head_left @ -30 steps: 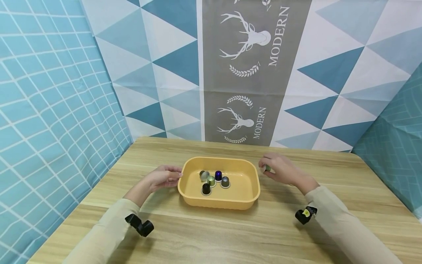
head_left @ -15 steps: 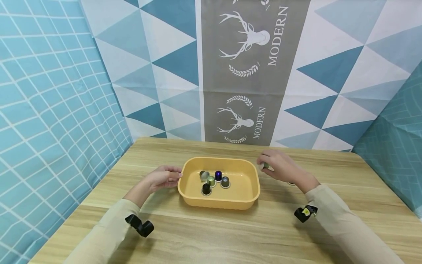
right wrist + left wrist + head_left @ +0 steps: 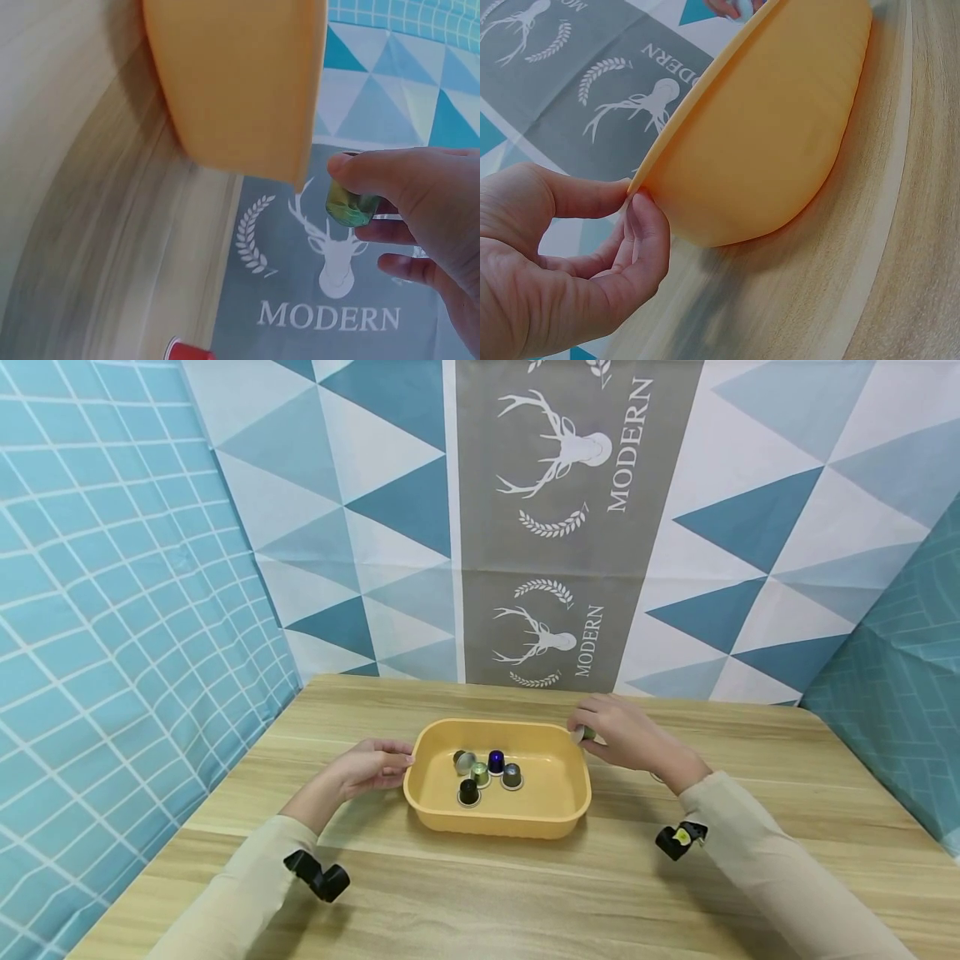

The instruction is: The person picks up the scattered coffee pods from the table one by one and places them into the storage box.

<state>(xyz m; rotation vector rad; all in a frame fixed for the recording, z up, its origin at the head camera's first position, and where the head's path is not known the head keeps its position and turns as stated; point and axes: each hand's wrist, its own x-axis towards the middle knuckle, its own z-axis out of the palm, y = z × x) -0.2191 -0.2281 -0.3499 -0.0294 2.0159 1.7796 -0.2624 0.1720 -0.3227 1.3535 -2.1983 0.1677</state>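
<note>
A yellow plastic basin [image 3: 498, 825] stands on the table with several coffee capsules inside: a black one [image 3: 468, 792], a dark blue one [image 3: 496, 762], a grey-blue one [image 3: 512, 775], a light green one [image 3: 481, 773] and one lying on its side [image 3: 464, 762]. My left hand [image 3: 372, 767] pinches the basin's left rim between thumb and fingers, plain in the left wrist view. Above the basin's far right corner, my right hand [image 3: 626, 732] holds a green coffee capsule [image 3: 349, 205] between thumb and fingers.
A red capsule [image 3: 189, 351] lies on the wooden table [image 3: 480, 893], at the edge of the right wrist view. In the head view, a capsule's rim [image 3: 657, 777] shows partly under the right wrist. Patterned cloth [image 3: 551, 527] hangs behind the table.
My right hand has moved left with the green capsule, from beside the basin to its far right corner. The left hand has stayed on the rim, and the capsules inside have not moved.
</note>
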